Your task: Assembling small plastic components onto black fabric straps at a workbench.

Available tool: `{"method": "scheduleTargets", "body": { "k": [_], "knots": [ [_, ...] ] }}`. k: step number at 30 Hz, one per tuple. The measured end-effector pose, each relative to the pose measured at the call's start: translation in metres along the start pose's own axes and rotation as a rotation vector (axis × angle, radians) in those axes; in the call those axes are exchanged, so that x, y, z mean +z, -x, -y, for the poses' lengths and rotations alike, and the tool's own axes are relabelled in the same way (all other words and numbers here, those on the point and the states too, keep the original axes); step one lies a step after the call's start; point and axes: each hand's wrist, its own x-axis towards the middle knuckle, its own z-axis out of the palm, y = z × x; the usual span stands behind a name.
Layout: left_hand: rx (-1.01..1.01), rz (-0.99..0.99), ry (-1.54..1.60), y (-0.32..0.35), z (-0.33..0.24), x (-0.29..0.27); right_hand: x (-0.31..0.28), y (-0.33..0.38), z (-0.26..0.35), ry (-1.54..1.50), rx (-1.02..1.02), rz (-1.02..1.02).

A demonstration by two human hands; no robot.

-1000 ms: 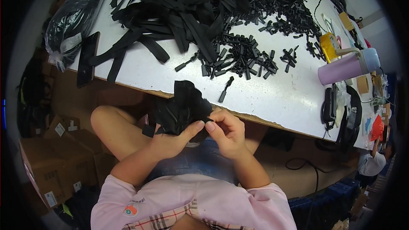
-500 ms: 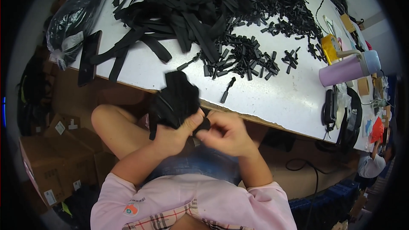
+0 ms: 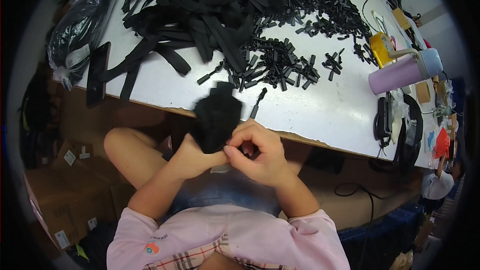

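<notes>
My left hand (image 3: 200, 159) is closed round a bundle of black zipper tape (image 3: 218, 120), held at the table's front edge above my lap. The bundle is bunched up and smeared by motion. My right hand (image 3: 260, 151) meets it at the lower end, thumb and forefinger pinched together; what sits between those fingertips is too small and dark to make out. Just beyond my right hand, a single black zipper slider with a long pull (image 3: 258, 104) lies on the white table. A loose cluster of similar sliders (image 3: 272, 62) lies farther off, beside a heap of black tape strips (image 3: 200, 15).
A large pile of sliders (image 3: 325, 0) covers the far table. At left are a dark phone-like slab (image 3: 98, 75) and a plastic-wrapped black bundle (image 3: 82, 25). On the right stand a lilac bottle (image 3: 395, 76) and a yellow pack (image 3: 382, 49). Cardboard boxes (image 3: 65, 195) sit lower left.
The black bundle has swung slightly right and turned more upright. My right hand has shifted a little up, its fingertips now pinched against the left hand's thumb. The view has moved slightly.
</notes>
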Motion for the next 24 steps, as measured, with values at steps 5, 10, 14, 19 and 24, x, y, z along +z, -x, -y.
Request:
{"method": "scheduleTargets", "body": {
  "k": [5,10,14,19,24],
  "knots": [
    [0.043,-0.010,0.208,0.004,-0.001,0.001,0.001,0.005,0.003,-0.658,0.411,-0.088],
    [0.114,-0.040,0.157,0.004,0.001,0.004,0.006,0.008,0.001,-0.436,0.262,-0.106],
    [0.631,-0.078,-0.447,0.000,0.015,-0.004,0.012,0.013,-0.011,-0.714,0.337,-0.145],
    [0.377,-0.056,-0.077,0.001,0.003,0.004,-0.001,-0.007,-0.003,-0.367,0.321,-0.090],
    [-0.033,-0.143,0.507,-0.004,-0.004,0.004,-0.030,-0.042,-0.021,1.040,-0.124,-0.303]
  ]
}}
